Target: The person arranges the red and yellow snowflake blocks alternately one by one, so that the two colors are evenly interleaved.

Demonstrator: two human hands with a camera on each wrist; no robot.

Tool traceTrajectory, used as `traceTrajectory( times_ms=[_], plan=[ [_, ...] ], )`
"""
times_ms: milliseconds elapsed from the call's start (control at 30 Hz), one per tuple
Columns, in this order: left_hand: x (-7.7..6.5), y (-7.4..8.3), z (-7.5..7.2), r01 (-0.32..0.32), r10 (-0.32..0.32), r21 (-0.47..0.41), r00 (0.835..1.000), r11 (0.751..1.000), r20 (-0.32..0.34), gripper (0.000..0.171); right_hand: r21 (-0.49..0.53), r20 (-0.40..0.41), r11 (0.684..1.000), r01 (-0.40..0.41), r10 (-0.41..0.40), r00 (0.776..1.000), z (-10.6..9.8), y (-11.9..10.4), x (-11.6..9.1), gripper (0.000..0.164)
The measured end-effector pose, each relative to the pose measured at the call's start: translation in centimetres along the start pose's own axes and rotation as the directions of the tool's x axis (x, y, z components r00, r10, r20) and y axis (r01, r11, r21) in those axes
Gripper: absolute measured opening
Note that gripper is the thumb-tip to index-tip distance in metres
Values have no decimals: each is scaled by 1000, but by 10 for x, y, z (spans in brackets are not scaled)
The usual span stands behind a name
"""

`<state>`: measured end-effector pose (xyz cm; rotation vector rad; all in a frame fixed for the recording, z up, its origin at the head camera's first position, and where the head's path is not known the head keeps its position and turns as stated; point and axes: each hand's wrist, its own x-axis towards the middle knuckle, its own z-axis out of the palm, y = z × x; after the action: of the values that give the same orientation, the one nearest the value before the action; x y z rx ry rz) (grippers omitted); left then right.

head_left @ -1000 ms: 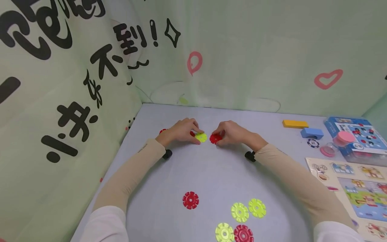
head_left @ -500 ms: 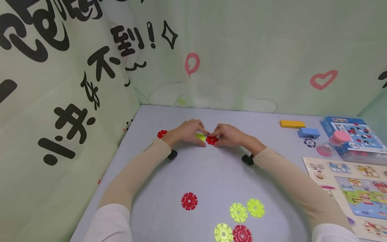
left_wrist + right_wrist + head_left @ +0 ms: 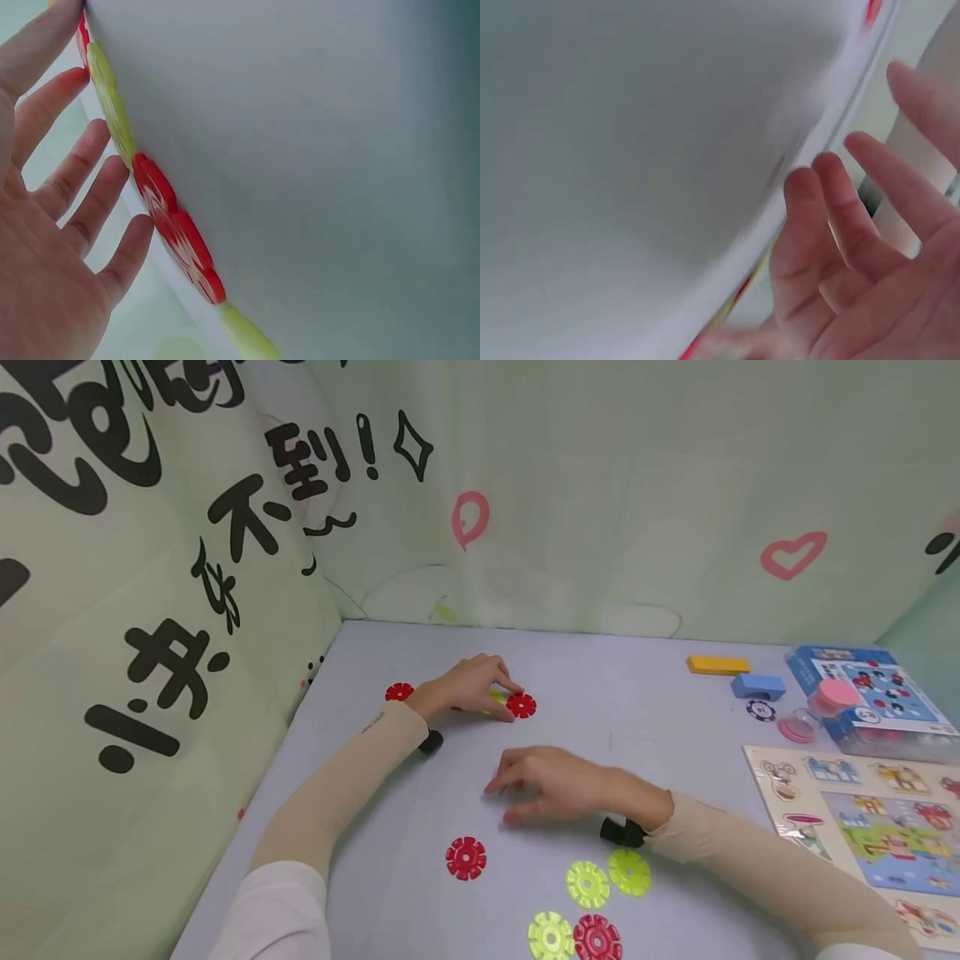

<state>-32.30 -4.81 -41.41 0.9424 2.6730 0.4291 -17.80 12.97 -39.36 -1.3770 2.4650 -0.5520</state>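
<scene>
One lettered cloth wall (image 3: 168, 577) flanks the lavender table (image 3: 397, 827). Left hand (image 3: 474, 685) spread by a red disc (image 3: 522, 706); right hand (image 3: 558, 783) loosely spread.

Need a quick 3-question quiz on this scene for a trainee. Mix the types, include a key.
1. Multiple choice: in the head view, the left hand is right beside which thing?
A) the blue block
B) a red disc in the far row
C) the puzzle board
2. True or false: the right hand holds nothing.
3. Count: how many yellow-green discs show nearer the wearer than the right hand in the head view?

Key:
1. B
2. True
3. Three
</scene>
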Motion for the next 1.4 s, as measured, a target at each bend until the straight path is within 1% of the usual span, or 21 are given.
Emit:
traceTrajectory(
  times_ms=[67,167,267,333,433,533,600,733,867,933,1000,1100,1200,1267,1400],
  plan=[
    [0,2,-1,2,-2,-5,1000,1000,2,55,-19,57,998,55,-53,997,8,-20,2,42],
    [-1,5,-2,-2,3,-7,1000,1000,8,55,-110,88,985,131,-122,989,20,-39,8,47],
    [-2,6,-2,-4,4,-3,1000,1000,12,55,-221,89,958,183,-167,982,29,-50,13,49],
    [-2,7,-2,-7,7,2,1000,1000,10,55,-274,93,940,204,-185,978,33,-53,16,49],
    [-3,7,-1,-9,9,0,1000,1000,8,54,-308,99,928,211,-190,977,34,-57,17,48],
    [-2,8,-1,-12,12,-5,1000,1000,8,54,-282,102,941,185,-163,981,30,-55,11,51],
    [-2,8,0,-9,10,-11,1000,1000,10,54,-250,98,956,151,-131,987,25,-50,1,53],
    [-2,8,-1,-3,3,-12,1000,1000,13,54,-188,83,981,43,-28,996,15,-36,-30,53],
    [-2,7,-1,-3,3,-1,1000,1000,15,53,-117,100,990,-82,94,991,9,-28,-67,57],
    [-2,7,-1,-3,4,-3,1000,1000,16,53,-96,104,990,-107,117,988,9,-27,-81,59],
    [-3,7,-1,-2,3,-5,1000,1000,17,53,-88,91,990,-109,117,989,11,-28,-92,56],
    [-3,7,-1,1,-1,-8,1000,1000,17,52,-96,28,992,-77,80,996,17,-29,-102,48],
    [-3,7,-1,3,-2,-4,1000,1000,14,52,-93,-29,993,-76,74,997,21,-29,-106,41],
    [-3,7,0,4,-4,0,1000,1000,11,52,-82,-33,991,-104,101,994,22,-30,-107,39],
    [-3,8,0,6,-6,10,1000,1000,17,52,-77,4,985,-156,157,988,22,-32,-108,38]
  ],
)
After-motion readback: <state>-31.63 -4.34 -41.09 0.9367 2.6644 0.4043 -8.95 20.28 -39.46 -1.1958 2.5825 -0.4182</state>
